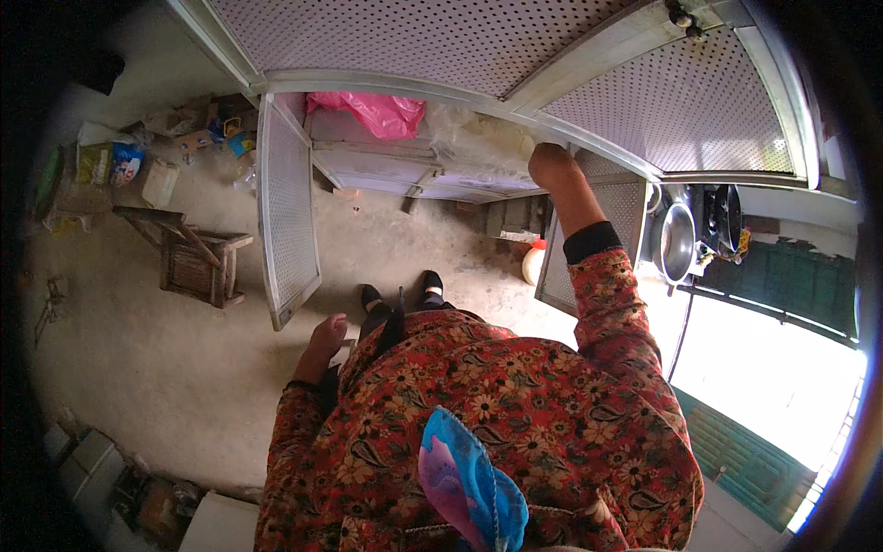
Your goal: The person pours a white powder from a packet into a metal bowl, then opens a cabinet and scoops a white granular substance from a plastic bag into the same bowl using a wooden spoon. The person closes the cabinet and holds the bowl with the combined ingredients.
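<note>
A metal cabinet with perforated panels [414,48] stands before me. Its lower left door [290,214] and lower right door [562,259] stand swung out. My right hand [552,165] reaches to the right side of the lower compartment, beside clear plastic wrapping [476,141]; its fingers are hidden, so a grip cannot be made out. A pink plastic bag [372,114] lies to the left on the same shelf. My left hand [330,338] hangs low by my side, near the bottom of the left door, its fingers partly curled; whether it holds something is unclear.
A small wooden chair [200,259] is on the concrete floor at left, with bags and a pale container [161,183] behind it. Metal pans [675,241] hang at right near a bright opening. A round pale object with a red top [533,265] sits behind the right door.
</note>
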The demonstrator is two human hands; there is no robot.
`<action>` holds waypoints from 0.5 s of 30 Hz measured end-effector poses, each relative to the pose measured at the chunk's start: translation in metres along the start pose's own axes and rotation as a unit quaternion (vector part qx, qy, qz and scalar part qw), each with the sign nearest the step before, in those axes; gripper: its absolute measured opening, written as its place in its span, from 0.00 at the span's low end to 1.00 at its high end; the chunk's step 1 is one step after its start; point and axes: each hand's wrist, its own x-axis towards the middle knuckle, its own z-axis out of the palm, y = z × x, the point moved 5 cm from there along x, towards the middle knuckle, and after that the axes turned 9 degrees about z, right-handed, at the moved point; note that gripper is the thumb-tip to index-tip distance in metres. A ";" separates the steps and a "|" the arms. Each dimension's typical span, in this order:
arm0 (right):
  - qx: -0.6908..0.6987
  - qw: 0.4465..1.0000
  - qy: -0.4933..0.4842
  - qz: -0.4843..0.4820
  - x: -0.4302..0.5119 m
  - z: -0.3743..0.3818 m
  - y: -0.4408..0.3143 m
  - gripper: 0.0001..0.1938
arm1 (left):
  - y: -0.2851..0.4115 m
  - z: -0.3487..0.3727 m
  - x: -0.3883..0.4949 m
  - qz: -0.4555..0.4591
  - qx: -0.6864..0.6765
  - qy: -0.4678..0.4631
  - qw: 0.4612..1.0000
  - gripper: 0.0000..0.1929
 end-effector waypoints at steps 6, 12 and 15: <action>0.045 0.994 0.095 -0.009 0.033 0.049 0.006 0.12 | 0.005 0.004 -0.004 -0.027 -0.019 0.003 0.999 0.18; 0.449 0.886 0.110 0.021 0.039 0.093 0.015 0.17 | 0.013 0.003 -0.012 -0.034 -0.012 -0.004 0.999 0.18; 0.664 0.743 0.000 0.085 0.046 0.112 0.007 0.20 | 0.021 0.000 -0.019 -0.048 -0.034 -0.010 0.998 0.19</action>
